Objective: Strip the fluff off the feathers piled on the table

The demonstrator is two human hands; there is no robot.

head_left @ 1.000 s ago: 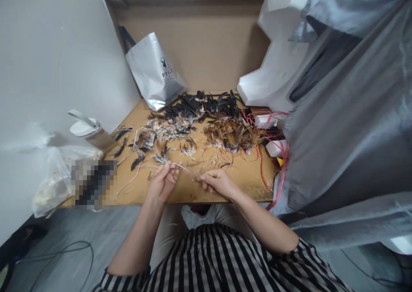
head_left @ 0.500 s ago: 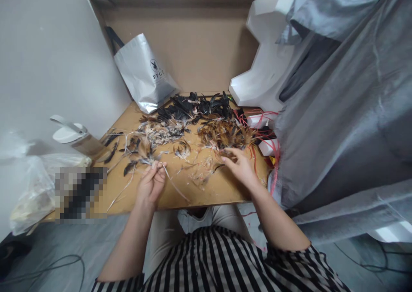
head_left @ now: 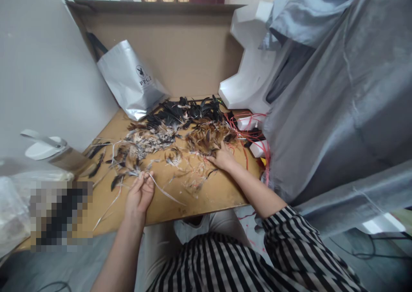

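My left hand (head_left: 140, 192) is closed in a pinch on a thin white string (head_left: 165, 192), whose loose end trails right over the table. Just beyond these fingertips lie a few brown and black feathers (head_left: 130, 161). At the near edge of the brown feather pile (head_left: 206, 135), my right hand (head_left: 222, 157) touches the feathers, thumb and forefinger apart and the other fingers partly hidden. A pile of black feathers (head_left: 180, 112) lies farther back, with pale speckled feathers (head_left: 151, 139) to its front left. One small feather tuft (head_left: 174, 156) sits between my hands.
A silver bag (head_left: 125, 77) leans against the cardboard wall (head_left: 180, 47) behind the wooden table (head_left: 167, 212). At left stand a lidded container (head_left: 54, 150) and a plastic bag (head_left: 14, 210). Red strings (head_left: 247, 131), white foam (head_left: 247, 77) and grey cloth (head_left: 322, 124) border the right side.
My right hand has moved forward and left to the edge of the brown feathers. The left hand keeps its pinch on the white string. The whole view has shifted somewhat.
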